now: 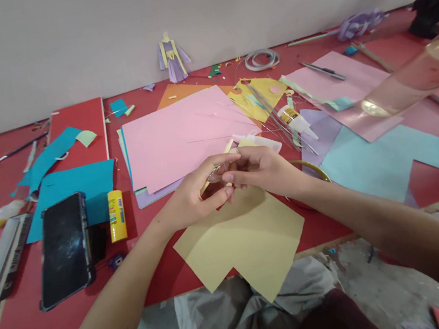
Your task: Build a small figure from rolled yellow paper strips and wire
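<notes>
My left hand (202, 188) and my right hand (260, 167) meet fingertip to fingertip above the table's middle. Both are closed in a pinch, and whatever sits between the fingertips is too small and hidden to name. A thin shiny metal piece (214, 170) shows by my left index finger; I cannot tell if it is held or worn. Beneath the hands lies a pale yellow sheet of paper (238, 238) with a notch cut in its near edge. Behind them is a stack of pink paper (182, 131). A yellow curved band (313, 165) shows beside my right forearm.
At left lie a phone (63, 246), a yellow glue stick (117, 216) and blue paper (94, 176). On the right are a glue bottle (295, 120), thin wires (268, 103), a pen (323, 70) and a clear bottle (407, 81). A paper dress figure (172, 59) leans against the wall.
</notes>
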A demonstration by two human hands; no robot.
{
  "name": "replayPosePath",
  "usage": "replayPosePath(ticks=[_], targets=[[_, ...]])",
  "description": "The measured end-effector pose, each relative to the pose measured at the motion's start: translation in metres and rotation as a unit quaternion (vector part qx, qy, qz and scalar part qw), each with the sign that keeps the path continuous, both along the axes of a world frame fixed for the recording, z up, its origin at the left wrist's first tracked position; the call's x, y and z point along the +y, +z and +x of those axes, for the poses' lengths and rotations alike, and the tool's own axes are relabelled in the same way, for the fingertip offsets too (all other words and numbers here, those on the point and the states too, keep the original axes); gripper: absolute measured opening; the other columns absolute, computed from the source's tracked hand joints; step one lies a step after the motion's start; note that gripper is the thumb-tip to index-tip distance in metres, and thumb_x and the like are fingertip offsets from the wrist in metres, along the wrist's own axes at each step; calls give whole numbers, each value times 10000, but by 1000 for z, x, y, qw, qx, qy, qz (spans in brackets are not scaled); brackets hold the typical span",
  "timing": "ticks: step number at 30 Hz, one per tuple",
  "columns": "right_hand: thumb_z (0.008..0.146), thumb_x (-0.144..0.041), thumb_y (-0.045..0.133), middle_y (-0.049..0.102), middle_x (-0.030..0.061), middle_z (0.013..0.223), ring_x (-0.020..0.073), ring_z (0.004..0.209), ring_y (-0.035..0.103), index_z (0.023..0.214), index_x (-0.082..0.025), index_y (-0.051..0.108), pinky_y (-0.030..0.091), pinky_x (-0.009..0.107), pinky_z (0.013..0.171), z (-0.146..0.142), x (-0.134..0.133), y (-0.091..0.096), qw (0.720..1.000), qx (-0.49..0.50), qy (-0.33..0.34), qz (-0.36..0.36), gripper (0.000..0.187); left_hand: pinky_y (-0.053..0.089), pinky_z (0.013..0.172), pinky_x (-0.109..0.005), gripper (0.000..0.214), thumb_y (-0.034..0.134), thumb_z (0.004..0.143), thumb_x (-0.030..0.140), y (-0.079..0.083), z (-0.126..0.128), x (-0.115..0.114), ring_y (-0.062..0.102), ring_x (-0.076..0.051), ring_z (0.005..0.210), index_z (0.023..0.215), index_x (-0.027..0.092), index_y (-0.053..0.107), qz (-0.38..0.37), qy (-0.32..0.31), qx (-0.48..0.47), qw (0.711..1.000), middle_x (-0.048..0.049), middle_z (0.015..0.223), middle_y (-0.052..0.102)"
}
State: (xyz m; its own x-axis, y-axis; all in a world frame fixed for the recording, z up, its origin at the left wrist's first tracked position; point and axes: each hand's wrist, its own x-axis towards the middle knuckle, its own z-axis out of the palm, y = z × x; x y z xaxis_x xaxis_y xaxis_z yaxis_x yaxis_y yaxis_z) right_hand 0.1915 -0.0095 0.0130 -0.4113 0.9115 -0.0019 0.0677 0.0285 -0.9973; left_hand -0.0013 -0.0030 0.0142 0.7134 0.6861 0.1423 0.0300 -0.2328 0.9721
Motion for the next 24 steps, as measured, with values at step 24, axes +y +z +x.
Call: replayPosePath(ticks=[24], targets=[[816, -309, 690, 634, -33, 659, 122, 618, 638, 726, -187, 548, 472, 230, 538, 0, 1, -6, 999, -29, 34, 14, 208, 477, 677, -220, 500, 514, 857, 111, -2, -1, 2, 587, -119, 754, 1339, 241, 500, 37, -14, 139, 990, -23, 965, 659]])
